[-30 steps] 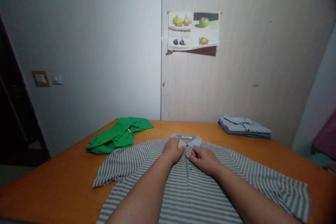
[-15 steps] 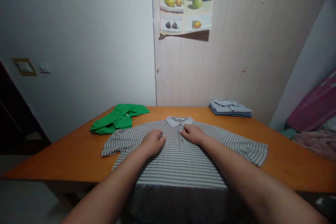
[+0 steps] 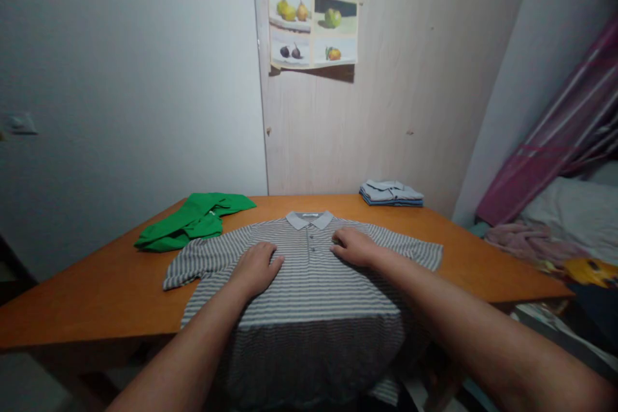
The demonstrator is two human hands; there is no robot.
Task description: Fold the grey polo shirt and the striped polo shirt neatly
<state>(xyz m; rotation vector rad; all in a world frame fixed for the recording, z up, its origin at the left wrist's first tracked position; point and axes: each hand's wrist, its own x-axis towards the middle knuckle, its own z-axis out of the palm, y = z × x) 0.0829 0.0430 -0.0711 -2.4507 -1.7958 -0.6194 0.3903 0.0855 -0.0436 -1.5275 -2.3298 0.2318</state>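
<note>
A grey-and-white striped polo shirt (image 3: 299, 283) lies front up on the table, collar toward the wall, short sleeves spread to both sides. Its buttoned placket runs down the middle, and the lower part hangs over the front edge. My left hand (image 3: 257, 267) rests flat on the left chest of the shirt, fingers stretched and thumb apart. On the other side of the placket, my right hand (image 3: 356, 246) touches the right chest, fingers slightly bent and thumb apart, with no cloth visibly pinched.
A crumpled green garment (image 3: 193, 219) lies at the back left of the orange-brown table (image 3: 106, 296). Folded shirts (image 3: 391, 193) are stacked at the back right. Fruit pictures (image 3: 313, 29) hang on the wall. Beyond the table's right side are a pink curtain (image 3: 541, 148) and a heap of cloth.
My right hand has moved away from the collar and placket to the right chest. My left hand has flattened on the shirt. The view has turned to the right.
</note>
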